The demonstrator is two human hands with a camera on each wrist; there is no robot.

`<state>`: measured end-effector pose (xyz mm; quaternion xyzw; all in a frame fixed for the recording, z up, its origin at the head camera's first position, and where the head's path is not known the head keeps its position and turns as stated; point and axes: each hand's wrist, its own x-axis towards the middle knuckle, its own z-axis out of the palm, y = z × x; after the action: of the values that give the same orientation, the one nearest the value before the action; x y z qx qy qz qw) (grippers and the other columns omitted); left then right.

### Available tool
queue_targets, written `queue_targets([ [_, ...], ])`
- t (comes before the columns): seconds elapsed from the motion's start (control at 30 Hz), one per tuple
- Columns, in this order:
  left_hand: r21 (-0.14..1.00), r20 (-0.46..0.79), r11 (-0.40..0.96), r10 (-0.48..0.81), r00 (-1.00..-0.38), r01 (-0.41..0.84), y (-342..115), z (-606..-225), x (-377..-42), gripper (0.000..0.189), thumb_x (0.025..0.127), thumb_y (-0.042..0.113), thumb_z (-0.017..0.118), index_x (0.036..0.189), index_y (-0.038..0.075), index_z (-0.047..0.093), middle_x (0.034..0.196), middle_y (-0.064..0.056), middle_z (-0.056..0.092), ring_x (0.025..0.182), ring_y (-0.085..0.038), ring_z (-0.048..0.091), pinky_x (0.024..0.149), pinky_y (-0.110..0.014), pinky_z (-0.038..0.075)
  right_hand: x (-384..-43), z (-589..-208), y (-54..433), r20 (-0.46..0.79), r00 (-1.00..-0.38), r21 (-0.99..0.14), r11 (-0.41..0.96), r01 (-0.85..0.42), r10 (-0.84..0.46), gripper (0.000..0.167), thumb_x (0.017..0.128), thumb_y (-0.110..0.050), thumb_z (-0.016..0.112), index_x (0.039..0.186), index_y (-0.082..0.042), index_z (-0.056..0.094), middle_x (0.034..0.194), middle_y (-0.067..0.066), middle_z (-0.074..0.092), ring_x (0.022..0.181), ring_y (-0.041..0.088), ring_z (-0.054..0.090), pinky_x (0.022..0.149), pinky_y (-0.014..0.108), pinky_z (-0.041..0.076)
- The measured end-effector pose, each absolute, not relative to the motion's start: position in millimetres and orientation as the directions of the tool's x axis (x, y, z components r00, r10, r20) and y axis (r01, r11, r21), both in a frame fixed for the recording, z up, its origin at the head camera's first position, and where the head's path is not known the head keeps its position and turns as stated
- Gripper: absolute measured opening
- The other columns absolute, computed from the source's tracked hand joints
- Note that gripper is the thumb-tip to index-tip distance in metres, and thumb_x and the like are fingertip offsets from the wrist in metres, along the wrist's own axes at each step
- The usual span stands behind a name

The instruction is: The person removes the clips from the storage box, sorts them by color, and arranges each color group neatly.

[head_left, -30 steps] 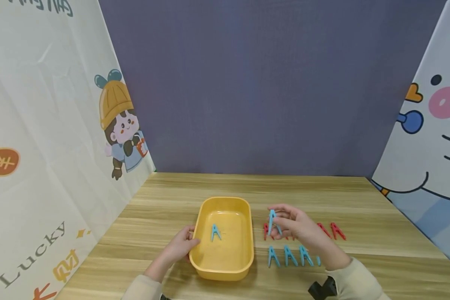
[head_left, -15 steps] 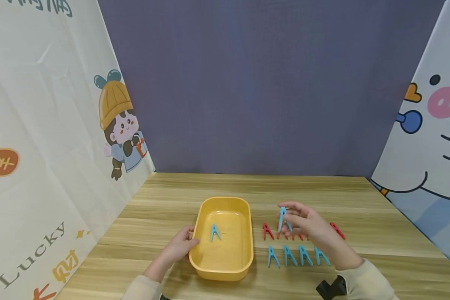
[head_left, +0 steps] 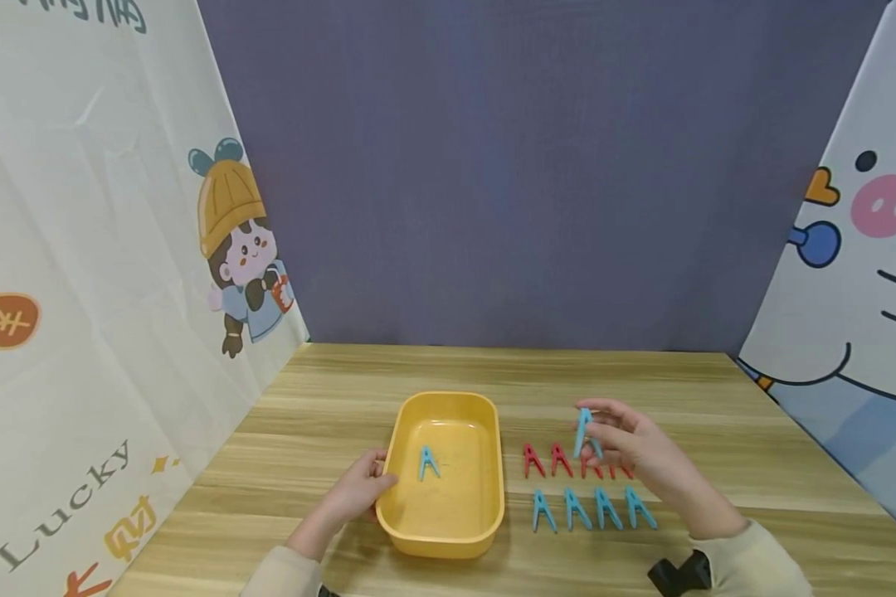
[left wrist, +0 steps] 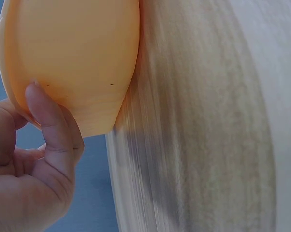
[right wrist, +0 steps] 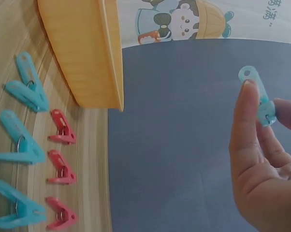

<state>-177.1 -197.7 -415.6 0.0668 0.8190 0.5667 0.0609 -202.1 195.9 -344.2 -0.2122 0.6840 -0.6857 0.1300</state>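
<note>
My left hand (head_left: 354,489) grips the left rim of a yellow plastic bin (head_left: 485,526); in the left wrist view its thumb and fingers pinch the bin's wall (left wrist: 82,53). One blue clothespin (head_left: 429,463) lies inside the bin. Raised above the table, my right hand (head_left: 638,448) holds another blue clothespin (head_left: 581,431) between thumb and fingertips, also seen as a pale blue clothespin (right wrist: 253,79) in the right wrist view. Beneath that hand runs a row of red clothespins (head_left: 533,461), partly covered by it. Nearer to me is a row of several blue clothespins (head_left: 543,510).
The wood-grain table (head_left: 306,431) ends at a dark blue-grey backdrop (head_left: 478,182). Printed white sheets stand at the left (head_left: 104,249) and right (head_left: 851,315) sides. A dark strap piece (head_left: 679,574) sits at the right wrist.
My right hand has moved rightward over the red row, carrying the blue clothespin. More red clothespins at the row's left now show. The left hand and bin have stayed put.
</note>
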Motion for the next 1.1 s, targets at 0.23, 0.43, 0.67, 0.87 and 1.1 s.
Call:
queue_targets([
  [0.23, 0.939, -0.027, 0.341, 0.186, -0.982, 0.039, -198.2, -415.9, -177.8, 0.043, 0.092, 0.006, 0.049, 0.127, -0.013, 0.033, 0.088, -0.015, 0.051, 0.058, -0.020, 0.057, 0.044, -0.033, 0.050, -201.3, -345.0, 205.0, 0.160, -0.879, -0.987, -0.050, -0.154, -0.449, 0.028, 0.095, -0.014, 0.050, 0.123, -0.019, 0.051, 0.099, 0.012, 0.051, 0.078, 0.020, 0.060, 0.070, 0.038, 0.053],
  [0.43, 0.940, -0.023, 0.340, 0.184, -0.983, 0.042, -198.4, -417.6, -178.7, 0.043, 0.092, 0.006, 0.049, 0.127, -0.014, 0.032, 0.089, -0.016, 0.051, 0.059, -0.022, 0.058, 0.045, -0.036, 0.051, -200.7, -342.8, 212.8, 0.160, -0.880, -0.987, -0.069, -0.145, -0.446, 0.028, 0.096, -0.013, 0.049, 0.123, -0.019, 0.050, 0.099, 0.011, 0.049, 0.079, 0.019, 0.059, 0.071, 0.035, 0.053],
  [0.67, 0.939, -0.025, 0.342, 0.183, -0.983, 0.039, -197.5, -416.9, -178.4, 0.042, 0.092, 0.006, 0.049, 0.126, -0.013, 0.033, 0.087, -0.015, 0.051, 0.058, -0.021, 0.057, 0.044, -0.034, 0.051, -201.0, -343.9, 220.6, 0.159, -0.882, -0.987, -0.066, -0.145, -0.444, 0.028, 0.096, -0.013, 0.048, 0.123, -0.018, 0.049, 0.098, 0.011, 0.050, 0.079, 0.019, 0.060, 0.070, 0.035, 0.053],
  [0.87, 0.939, -0.023, 0.342, 0.183, -0.983, 0.042, -196.6, -414.8, -177.1, 0.042, 0.092, 0.006, 0.050, 0.125, -0.013, 0.034, 0.086, -0.015, 0.052, 0.057, -0.019, 0.056, 0.044, -0.033, 0.050, -201.4, -346.4, 228.9, 0.189, -0.871, -0.982, -0.084, -0.170, -0.453, 0.028, 0.097, -0.012, 0.045, 0.124, -0.018, 0.048, 0.097, 0.010, 0.052, 0.077, 0.020, 0.060, 0.069, 0.034, 0.053],
  [1.1, 0.935, -0.015, 0.350, 0.179, -0.984, 0.050, -196.5, -415.1, -177.1, 0.041, 0.091, 0.006, 0.050, 0.125, -0.013, 0.035, 0.085, -0.014, 0.051, 0.054, -0.018, 0.055, 0.043, -0.031, 0.049, -201.2, -349.2, 237.5, 0.181, -0.882, -0.983, -0.070, -0.167, -0.435, 0.027, 0.097, -0.012, 0.046, 0.123, -0.019, 0.048, 0.097, 0.010, 0.051, 0.078, 0.019, 0.060, 0.067, 0.031, 0.053],
])
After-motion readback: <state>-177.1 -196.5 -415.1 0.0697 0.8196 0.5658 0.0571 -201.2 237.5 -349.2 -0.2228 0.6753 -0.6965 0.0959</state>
